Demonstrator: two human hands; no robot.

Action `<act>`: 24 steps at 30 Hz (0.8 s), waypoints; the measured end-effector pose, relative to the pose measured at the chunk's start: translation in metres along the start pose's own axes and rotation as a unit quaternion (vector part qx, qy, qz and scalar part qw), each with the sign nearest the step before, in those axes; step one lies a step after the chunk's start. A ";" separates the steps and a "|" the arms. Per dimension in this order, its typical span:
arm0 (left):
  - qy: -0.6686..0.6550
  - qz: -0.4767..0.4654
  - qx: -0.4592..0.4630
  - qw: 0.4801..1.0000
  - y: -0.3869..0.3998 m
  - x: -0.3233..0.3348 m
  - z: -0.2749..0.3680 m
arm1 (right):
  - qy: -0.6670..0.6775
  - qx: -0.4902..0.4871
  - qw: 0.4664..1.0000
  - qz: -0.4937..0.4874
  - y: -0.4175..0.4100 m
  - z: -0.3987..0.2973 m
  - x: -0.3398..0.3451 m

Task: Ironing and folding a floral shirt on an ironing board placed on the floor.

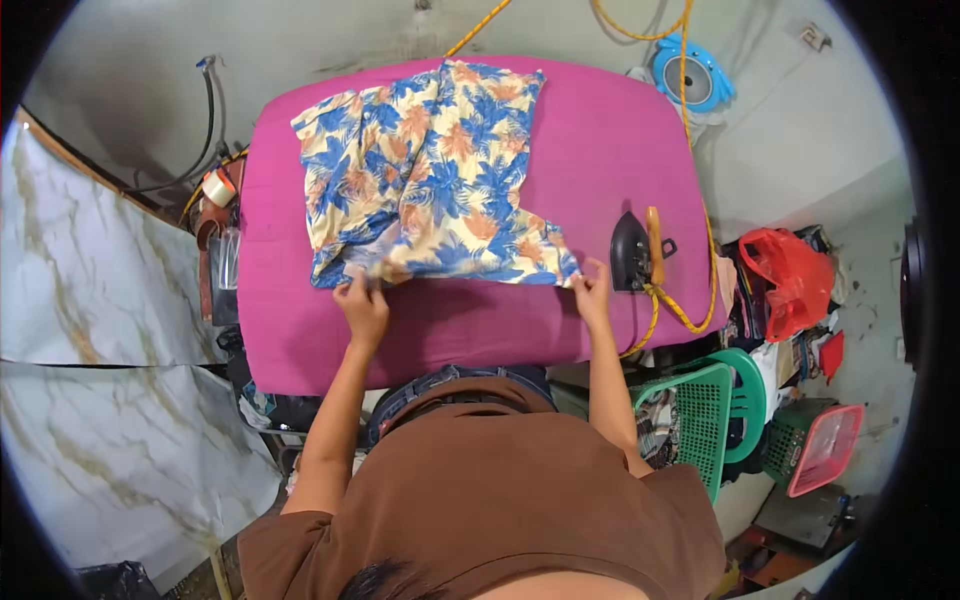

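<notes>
A short-sleeved-looking garment (457,172) with a blue, orange and cream leaf print lies spread over a pink cloth-covered ironing table (585,135). My left hand (362,306) pinches its near edge toward the left, where the fabric is slightly blurred. At the near right corner, the thumb and fingers of my right hand (592,289) grip the same edge. Creases run through the left half of the cloth. Just right of my right hand, a black clothes iron (630,251) with a wooden handle (655,244) rests on the pink cover.
The iron's yellow cord (709,285) loops along the table's right side. Beyond it are a red plastic bag (791,281) on piled clothes and a green basket (705,420) holding fabric. A blue fan (690,75) stands at the back right. Tape (218,187) sits at the left edge.
</notes>
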State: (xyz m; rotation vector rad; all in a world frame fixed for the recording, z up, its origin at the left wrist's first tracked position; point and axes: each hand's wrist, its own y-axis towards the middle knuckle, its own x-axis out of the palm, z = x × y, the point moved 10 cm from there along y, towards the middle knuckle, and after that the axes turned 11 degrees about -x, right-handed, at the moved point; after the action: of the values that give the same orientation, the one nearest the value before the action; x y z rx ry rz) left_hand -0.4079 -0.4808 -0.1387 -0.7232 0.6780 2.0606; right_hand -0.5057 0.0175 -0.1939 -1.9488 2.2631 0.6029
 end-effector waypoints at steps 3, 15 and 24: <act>-0.053 -0.010 -0.159 0.986 0.013 -0.023 -0.021 | -0.014 -0.020 1.000 -0.002 -0.004 -0.032 -0.019; 0.244 -0.070 0.296 0.921 -0.055 0.034 0.059 | -0.372 -0.250 0.885 -0.123 -0.056 -0.115 0.050; 0.312 -0.176 0.357 0.863 -0.048 0.035 0.035 | -0.341 -0.376 0.817 -0.273 -0.070 -0.112 0.066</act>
State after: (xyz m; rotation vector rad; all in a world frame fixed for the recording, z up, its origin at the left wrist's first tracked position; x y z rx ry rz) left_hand -0.3940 -0.4139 -0.1487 -0.9672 1.4496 1.0745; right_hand -0.4292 -0.0909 -0.1286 -1.9895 1.0072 1.9022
